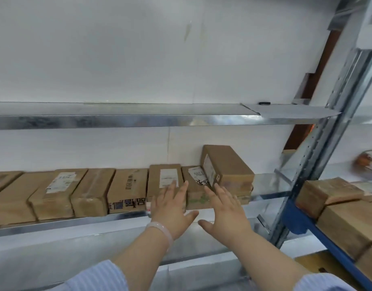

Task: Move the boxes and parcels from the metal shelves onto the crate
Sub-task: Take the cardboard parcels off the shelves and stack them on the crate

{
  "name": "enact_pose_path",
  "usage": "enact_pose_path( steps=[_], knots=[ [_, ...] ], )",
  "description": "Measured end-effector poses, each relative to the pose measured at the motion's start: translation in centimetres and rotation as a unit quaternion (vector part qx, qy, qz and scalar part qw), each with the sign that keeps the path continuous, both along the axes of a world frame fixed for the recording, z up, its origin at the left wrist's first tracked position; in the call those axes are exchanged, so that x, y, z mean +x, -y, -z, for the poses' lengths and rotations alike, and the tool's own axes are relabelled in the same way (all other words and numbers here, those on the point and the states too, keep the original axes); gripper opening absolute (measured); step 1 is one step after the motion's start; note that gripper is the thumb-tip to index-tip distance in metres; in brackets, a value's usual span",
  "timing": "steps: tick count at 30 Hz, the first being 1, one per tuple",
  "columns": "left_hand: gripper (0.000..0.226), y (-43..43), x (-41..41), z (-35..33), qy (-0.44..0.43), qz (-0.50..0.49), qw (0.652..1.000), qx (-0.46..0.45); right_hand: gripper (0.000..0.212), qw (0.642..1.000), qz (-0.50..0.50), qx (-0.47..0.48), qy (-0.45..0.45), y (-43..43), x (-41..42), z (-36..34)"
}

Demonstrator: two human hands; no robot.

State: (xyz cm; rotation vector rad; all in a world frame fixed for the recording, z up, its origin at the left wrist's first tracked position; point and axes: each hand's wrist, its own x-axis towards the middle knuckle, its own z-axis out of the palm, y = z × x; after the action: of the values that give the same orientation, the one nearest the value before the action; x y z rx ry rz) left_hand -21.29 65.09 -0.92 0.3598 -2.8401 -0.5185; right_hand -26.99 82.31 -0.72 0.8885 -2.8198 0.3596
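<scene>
Where the boxes sit: a row of brown cardboard boxes stands on the metal shelf [92, 222], and the white-label box [165, 180] is taken as the landmark.
Left hand [172, 206]: raised in front of the white-label box, palm toward it, fingers straight and spread, holding nothing; the blur hides whether the fingertips touch its face.
Right hand [225, 208]: just right of the white-label box, palm forward, fingers straight and fanned, thumb out to the left, nothing held; its fingertips reach up toward the scribbled box [196, 185].
Arms: both stretched forward and up from striped sleeves [101, 278], wrists near each other below the white-label box.
Bracelet [162, 228]: pale band on the left wrist.
Scribbled box: touching the white-label box on its right.
Tilted box [229, 164]: further right, leaning on top of a low stack.
Printed box [128, 190]: touching the white-label box on its left.
Upper shelf [117, 120]: above the white-label box.
Steel post [319, 164]: well right of it.
</scene>
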Motion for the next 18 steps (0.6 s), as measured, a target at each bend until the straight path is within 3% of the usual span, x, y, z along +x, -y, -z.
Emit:
enact_pose_path(
  steps=[12,18],
  knots=[
    [0.075,-5.0,-10.6,-0.4,0.012,0.037,0.996,0.082,0.069,0.996,0.067,-0.056,0.034,-6.0,-8.2,-0.9],
    [0.078,-4.8,-17.2,-0.8,0.034,0.05,0.991,0.12,0.069,0.99,0.101,-0.079,0.065,-5.8,-15.4,-2.5]
  ],
)
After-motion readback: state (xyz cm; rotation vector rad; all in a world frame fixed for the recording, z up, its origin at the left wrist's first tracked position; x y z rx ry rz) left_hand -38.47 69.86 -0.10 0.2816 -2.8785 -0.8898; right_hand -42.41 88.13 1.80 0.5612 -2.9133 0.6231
